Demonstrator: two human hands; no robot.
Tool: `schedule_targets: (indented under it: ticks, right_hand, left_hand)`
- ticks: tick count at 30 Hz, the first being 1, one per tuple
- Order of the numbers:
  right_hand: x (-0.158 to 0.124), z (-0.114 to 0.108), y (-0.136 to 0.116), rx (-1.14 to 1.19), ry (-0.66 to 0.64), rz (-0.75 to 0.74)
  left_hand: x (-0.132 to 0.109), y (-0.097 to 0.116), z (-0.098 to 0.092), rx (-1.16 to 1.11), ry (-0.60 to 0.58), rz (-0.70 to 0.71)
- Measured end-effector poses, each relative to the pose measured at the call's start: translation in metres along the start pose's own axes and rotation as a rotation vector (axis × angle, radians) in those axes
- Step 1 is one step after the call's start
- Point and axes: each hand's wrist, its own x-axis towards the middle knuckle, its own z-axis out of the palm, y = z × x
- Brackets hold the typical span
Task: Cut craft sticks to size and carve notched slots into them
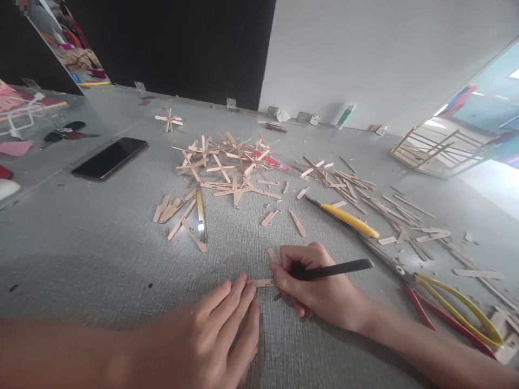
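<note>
My left hand point(221, 329) lies flat on the grey table, fingers stretched out, fingertips pressing the left end of a small wooden stick piece point(264, 282). My right hand point(320, 286) is closed around a black pen-like tool point(336, 269), its tip down at the right end of that stick piece. Another short stick piece point(273, 254) lies just above the right hand's fingers.
A heap of craft sticks point(227, 167) spreads across the middle. A yellow utility knife point(348, 219), yellow-and-red pliers point(454, 308), a black phone point(110, 157), a metal cutter blade point(201, 219) and a stick-built frame point(430, 151) lie around.
</note>
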Motion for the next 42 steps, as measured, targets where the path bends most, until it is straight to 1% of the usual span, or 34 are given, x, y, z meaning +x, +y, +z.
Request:
schedule_targets:
  ticks: [12, 18, 26, 35, 42]
  right_hand:
    - [-0.0001, 0.0023, -0.0008, 0.004, 0.028, 0.011]
    - [-0.0006, 0.0013, -0.0014, 0.005, 0.009, 0.013]
    - [-0.0004, 0.0022, -0.0019, -0.057, 0.033, 0.009]
    - [0.0005, 0.0022, -0.0049, -0.069, 0.026, -0.014]
    - [0.0001, 0.0019, -0.0066, -0.095, 0.027, -0.044]
  left_hand:
    - [-0.0012, -0.0001, 0.0008, -0.002, -0.002, -0.003]
    - [-0.0005, -0.0006, 0.0014, -0.002, 0.006, -0.012]
    - [0.0008, -0.0009, 0.0007, 0.000, 0.003, -0.002]
    - [-0.0011, -0.0006, -0.0003, 0.006, 0.022, -0.017]
    - [0.0000, -0.0002, -0.0004, -0.001, -0.003, -0.010]
